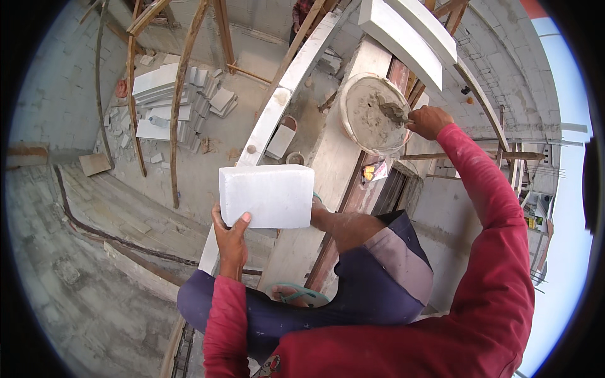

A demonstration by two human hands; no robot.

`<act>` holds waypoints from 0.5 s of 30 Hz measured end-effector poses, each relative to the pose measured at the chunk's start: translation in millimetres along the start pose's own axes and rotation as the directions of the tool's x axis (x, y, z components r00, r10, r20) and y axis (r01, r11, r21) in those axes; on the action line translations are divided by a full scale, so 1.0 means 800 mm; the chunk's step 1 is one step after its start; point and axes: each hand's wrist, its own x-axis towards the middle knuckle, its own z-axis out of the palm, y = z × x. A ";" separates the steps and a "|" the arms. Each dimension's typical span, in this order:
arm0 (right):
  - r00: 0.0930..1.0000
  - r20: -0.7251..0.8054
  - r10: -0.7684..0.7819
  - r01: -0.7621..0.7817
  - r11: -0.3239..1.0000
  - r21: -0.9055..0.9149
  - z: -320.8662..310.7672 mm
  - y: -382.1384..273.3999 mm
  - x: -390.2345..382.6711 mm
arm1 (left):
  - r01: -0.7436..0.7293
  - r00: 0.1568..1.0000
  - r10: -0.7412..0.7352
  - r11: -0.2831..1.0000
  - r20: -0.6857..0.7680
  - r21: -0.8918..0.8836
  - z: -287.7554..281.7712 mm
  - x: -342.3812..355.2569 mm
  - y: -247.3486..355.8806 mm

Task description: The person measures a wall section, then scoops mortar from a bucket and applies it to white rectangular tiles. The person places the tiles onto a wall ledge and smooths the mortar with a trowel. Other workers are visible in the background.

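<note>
A white lightweight block (266, 198) is gripped by my left hand (232, 242), thumb on the near face and the fingers mostly hidden behind it. At the upper right my right hand (430, 121) closes around the handle of a trowel (396, 113). The trowel's blade rests in grey mortar (370, 116) inside a round bucket (345, 107), and mortar clings to it. Just beyond the held block runs a narrow wall top of white blocks (268, 120), slanting up and away to the right.
Long white blocks (403, 41) lie beyond the bucket. Planks (334, 151) under my legs carry the bucket and a small coloured packet (374, 171). Wooden poles (183, 82) rise at the left, near stacked blocks (167, 94) on the floor below. Another person (301, 16) stands at the top.
</note>
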 end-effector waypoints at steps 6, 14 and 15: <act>0.990 -0.128 -0.054 0.076 0.983 0.169 0.006 0.013 0.004 | 0.015 0.998 -0.010 0.994 0.055 -0.104 -0.003 0.007 0.008; 0.995 -0.083 -0.056 0.085 0.904 0.419 0.057 0.047 -0.014 | -0.004 0.983 0.015 0.998 0.182 -0.065 0.017 0.020 0.018; 0.999 -0.025 -0.028 0.037 0.858 0.512 0.065 0.052 -0.015 | -0.007 0.977 0.026 0.996 0.212 -0.092 0.020 0.022 0.018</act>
